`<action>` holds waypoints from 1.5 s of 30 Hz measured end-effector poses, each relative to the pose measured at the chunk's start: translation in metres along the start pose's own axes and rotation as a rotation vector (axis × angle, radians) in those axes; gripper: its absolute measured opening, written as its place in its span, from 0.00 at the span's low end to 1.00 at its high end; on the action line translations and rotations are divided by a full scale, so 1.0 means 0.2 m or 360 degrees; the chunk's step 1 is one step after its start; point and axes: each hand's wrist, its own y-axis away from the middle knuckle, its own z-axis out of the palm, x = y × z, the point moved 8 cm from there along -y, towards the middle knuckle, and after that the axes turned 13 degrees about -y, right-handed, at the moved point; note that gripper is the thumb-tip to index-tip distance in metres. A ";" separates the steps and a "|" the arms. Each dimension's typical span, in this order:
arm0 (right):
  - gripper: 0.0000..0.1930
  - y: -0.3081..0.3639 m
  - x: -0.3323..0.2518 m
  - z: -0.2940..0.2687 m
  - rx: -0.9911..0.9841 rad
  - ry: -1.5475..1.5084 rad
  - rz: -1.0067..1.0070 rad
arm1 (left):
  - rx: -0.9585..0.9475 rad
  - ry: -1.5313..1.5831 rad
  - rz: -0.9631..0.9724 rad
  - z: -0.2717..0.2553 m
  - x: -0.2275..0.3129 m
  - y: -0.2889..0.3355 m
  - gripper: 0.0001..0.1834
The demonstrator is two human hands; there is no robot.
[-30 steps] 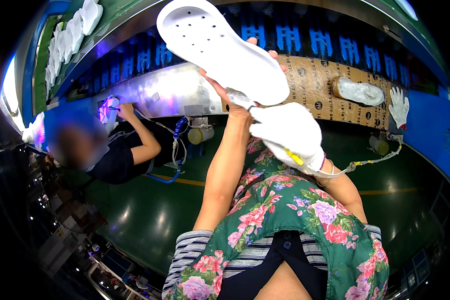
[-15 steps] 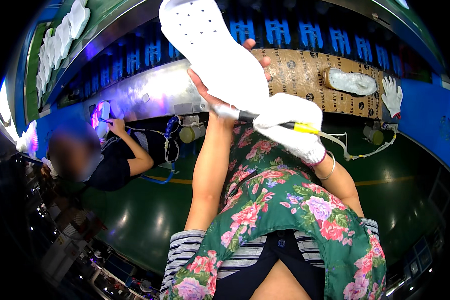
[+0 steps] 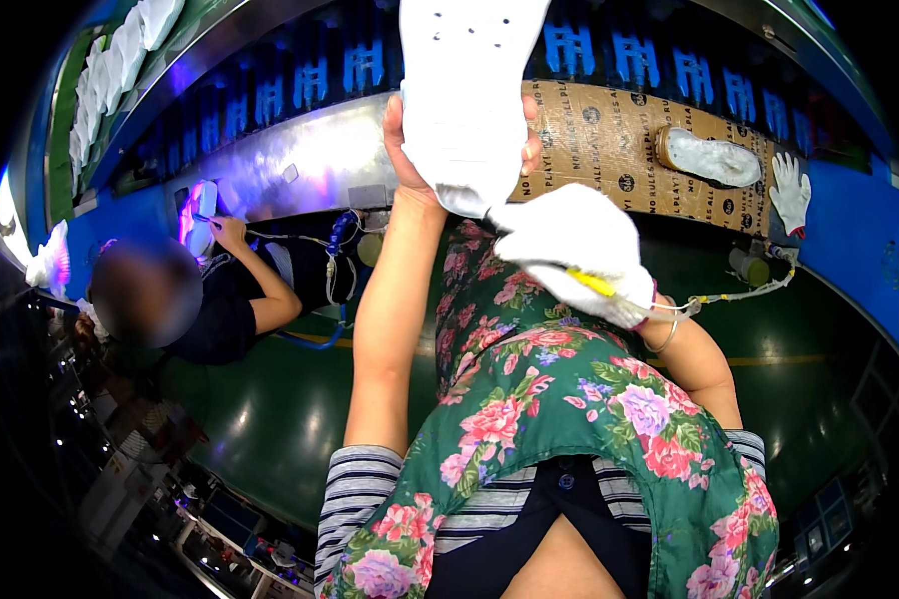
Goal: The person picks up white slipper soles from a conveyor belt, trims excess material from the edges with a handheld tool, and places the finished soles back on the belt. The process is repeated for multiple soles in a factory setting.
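Observation:
A white shoe sole [image 3: 466,100], dotted with small dark holes toward its far end, is held up in front of me. My bare left hand [image 3: 413,170] is closed around it from beneath, thumb on one side and fingertips on the other. A white knit glove covers my right hand [image 3: 574,240], which grips a brush [image 3: 459,199] with a yellow band on its handle. Its pale bristles rest on the near end of the sole. From the handle a thin clear hose [image 3: 739,298] runs off to the right.
Brown printed cardboard [image 3: 609,140] covers the bench, bearing another whitish shoe sole [image 3: 714,160] and a white glove [image 3: 789,195] at its right. Blue holders [image 3: 634,65] line the back. A co-worker's hand [image 3: 228,234] works on a lit sole at left. White pieces [image 3: 120,65] stand at upper left.
The sole has swung upright and shifted right, its near end lower. The brush has moved right and now meets that near end. My right hand stays gripping it.

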 end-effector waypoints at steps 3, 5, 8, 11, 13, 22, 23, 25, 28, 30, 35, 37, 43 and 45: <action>0.10 0.00 0.04 0.01 -0.0094 -0.0641 0.0207 | -0.0049 0.0047 -0.0086 0.01 -0.01 0.02 0.58; 0.10 -0.01 0.04 -0.03 -0.0042 -0.0462 0.0220 | 0.0038 -0.0068 -0.0228 0.00 -0.01 0.04 0.58; 0.15 -0.02 -0.01 -0.02 -0.0018 0.0066 -0.0144 | 0.0200 -0.0188 -0.0399 -0.03 0.00 0.04 0.55; 0.15 0.04 -0.02 0.09 -0.0295 -0.0004 -0.0192 | 0.0316 -0.0197 -0.0505 -0.10 -0.02 0.07 0.53; 0.13 0.04 0.02 0.08 -0.0321 -0.0454 0.0012 | 0.0466 -0.0260 -0.0504 -0.15 -0.04 0.10 0.53; 0.15 0.01 0.04 0.06 -0.0278 -0.0323 0.0029 | 0.0178 0.0050 -0.0461 -0.03 -0.04 0.04 0.44; 0.14 0.01 0.07 0.06 -0.0249 -0.0399 0.0083 | 0.0309 0.0023 -0.0466 -0.05 -0.04 0.05 0.45; 0.13 0.00 0.13 0.00 -0.0107 -0.0418 0.0360 | 0.0553 -0.0034 -0.0477 -0.09 -0.02 0.05 0.47; 0.05 0.04 0.20 0.06 0.0019 -0.0996 0.0732 | 0.0311 -0.0038 -0.0458 -0.13 -0.04 0.09 0.53; 0.06 0.05 0.22 0.00 0.0220 -0.1216 0.0962 | 0.0385 0.0107 -0.0339 -0.14 -0.07 0.13 0.52; 0.10 -0.08 0.27 -0.27 0.0344 -0.0327 0.0400 | 0.1042 -0.0065 -0.0164 -0.07 -0.14 0.15 0.51; 0.11 -0.14 0.24 -0.40 0.0530 0.0052 0.0136 | 0.0502 -0.0026 -0.0189 -0.03 -0.22 0.15 0.52; 0.13 -0.17 0.01 -0.32 0.0363 0.0155 -0.0122 | 0.0887 -0.0226 -0.0046 0.00 -0.11 0.17 0.60; 0.11 -0.12 0.07 -0.30 0.0337 -0.0571 0.0337 | 0.0871 -0.0396 0.0029 0.05 -0.02 0.16 0.63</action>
